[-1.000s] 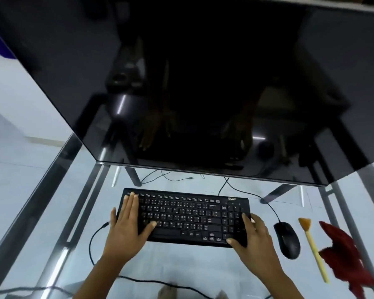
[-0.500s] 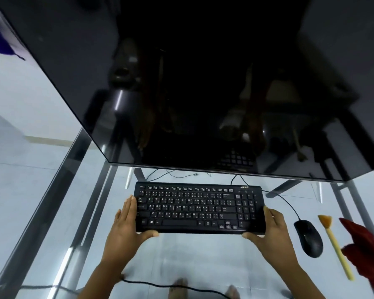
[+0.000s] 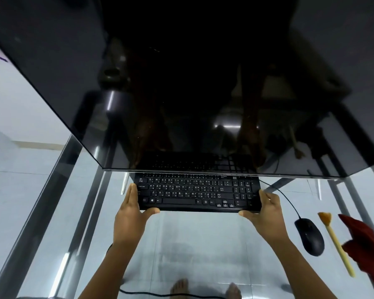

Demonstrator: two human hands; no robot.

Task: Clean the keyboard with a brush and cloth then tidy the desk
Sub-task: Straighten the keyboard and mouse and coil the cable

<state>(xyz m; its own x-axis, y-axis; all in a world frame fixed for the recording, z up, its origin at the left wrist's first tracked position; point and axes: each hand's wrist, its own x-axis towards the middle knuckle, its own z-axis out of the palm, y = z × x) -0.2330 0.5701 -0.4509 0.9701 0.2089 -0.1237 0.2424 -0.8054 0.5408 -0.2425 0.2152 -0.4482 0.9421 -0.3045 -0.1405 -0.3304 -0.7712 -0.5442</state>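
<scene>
While gripped by left hand (image 3: pixel 131 212) and right hand (image 3: pixel 266 214), keyboard (image 3: pixel 198 194) crosswise, perhaps lifted.

Monitor (image 3: pixel 181 83): at the far side of the desk (image 3: pixel 203 238), behind everything else.
Keyboard (image 3: pixel 198 192): before the monitor, far edge hidden under its lower edge.
My left hand (image 3: pixel 131 209): holds the keyboard's left end.
My right hand (image 3: pixel 266 210): holds its right end.
Mouse (image 3: pixel 309 236): on the desk, right of my right hand.
Brush (image 3: pixel 337 242): right of the mouse.
Cloth (image 3: pixel 365 244): just beside the brush, on its right.

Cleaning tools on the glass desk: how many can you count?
2: the yellow-handled brush, right of the black mouse; the crumpled red cloth beyond it, partly out of frame.
</scene>
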